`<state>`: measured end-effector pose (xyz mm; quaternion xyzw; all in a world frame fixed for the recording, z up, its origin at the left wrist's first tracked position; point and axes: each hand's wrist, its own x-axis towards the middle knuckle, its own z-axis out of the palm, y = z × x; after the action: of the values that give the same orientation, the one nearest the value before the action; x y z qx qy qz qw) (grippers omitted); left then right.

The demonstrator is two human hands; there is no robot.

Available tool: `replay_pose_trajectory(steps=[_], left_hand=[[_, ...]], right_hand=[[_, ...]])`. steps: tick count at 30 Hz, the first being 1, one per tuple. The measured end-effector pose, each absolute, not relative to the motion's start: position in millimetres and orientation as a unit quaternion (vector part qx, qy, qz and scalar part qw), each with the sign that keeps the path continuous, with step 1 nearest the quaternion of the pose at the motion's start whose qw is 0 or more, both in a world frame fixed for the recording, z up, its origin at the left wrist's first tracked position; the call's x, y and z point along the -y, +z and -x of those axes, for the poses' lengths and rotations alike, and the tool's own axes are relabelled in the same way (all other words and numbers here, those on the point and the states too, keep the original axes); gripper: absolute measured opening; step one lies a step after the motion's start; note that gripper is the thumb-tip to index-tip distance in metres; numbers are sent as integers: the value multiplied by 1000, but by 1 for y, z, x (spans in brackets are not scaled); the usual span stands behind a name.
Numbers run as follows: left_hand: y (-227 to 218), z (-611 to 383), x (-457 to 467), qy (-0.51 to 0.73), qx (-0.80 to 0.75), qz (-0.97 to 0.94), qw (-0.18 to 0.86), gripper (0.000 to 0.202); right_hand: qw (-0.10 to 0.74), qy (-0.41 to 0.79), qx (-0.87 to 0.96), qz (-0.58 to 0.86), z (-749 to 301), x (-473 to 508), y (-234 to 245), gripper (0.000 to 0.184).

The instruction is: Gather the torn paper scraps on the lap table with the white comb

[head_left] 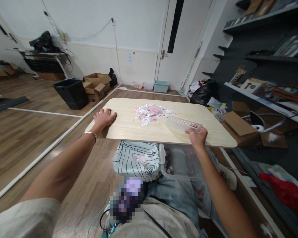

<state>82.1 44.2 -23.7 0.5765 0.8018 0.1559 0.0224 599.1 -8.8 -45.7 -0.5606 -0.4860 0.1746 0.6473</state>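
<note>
My left hand (104, 118) rests on the left part of the pale wooden tabletop (124, 129), its fingers lying flat and holding nothing. Near the right front edge, my right hand (198, 135) is closed on the near end of a translucent slotted plastic tray (181, 123), tilted over the board. Between the hands and a little farther back lies a loose pile of small white and pink pieces (152, 111). A few of them are scattered around it. What the pieces are is too small to tell.
Below the board's front edge are a patterned cushioned stool (136, 158) and a clear plastic bin (181, 162). A black trash bin (72, 94) and cardboard boxes (96, 84) stand at the left. Dark shelves (258, 69) and an open carton (240, 124) lie to the right.
</note>
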Motion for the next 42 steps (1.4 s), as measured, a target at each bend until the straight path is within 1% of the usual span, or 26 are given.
replay_pose_trajectory(steps=[6, 12, 16, 22, 24, 31, 35, 40, 42], left_hand=[[-22, -83, -43, 150, -802, -577, 24, 90], [-20, -83, -41, 159, -800, -577, 22, 84], [-19, -84, -41, 157, -800, -579, 25, 86], [-19, -84, -40, 157, -801, -577, 27, 88], [-19, -84, -39, 159, -800, -578, 27, 88], [-17, -85, -40, 160, -804, -572, 33, 89], [-18, -84, -40, 156, -804, -572, 36, 88], [-19, -82, -41, 168, -801, -574, 31, 87], [-19, -82, -41, 165, -801, -575, 33, 88]], right_hand=[[654, 215, 458, 562, -591, 17, -34, 24], [639, 258, 471, 551, -588, 26, -24, 23], [626, 273, 488, 543, -591, 27, -21, 18], [601, 296, 500, 548, -597, 23, -15, 21], [590, 309, 503, 551, -604, 23, -12, 24], [567, 344, 504, 554, -631, 26, -9, 44], [558, 363, 504, 550, -639, 24, -15, 46], [589, 348, 490, 540, -640, 23, -22, 48], [577, 345, 501, 545, -640, 23, -23, 46]])
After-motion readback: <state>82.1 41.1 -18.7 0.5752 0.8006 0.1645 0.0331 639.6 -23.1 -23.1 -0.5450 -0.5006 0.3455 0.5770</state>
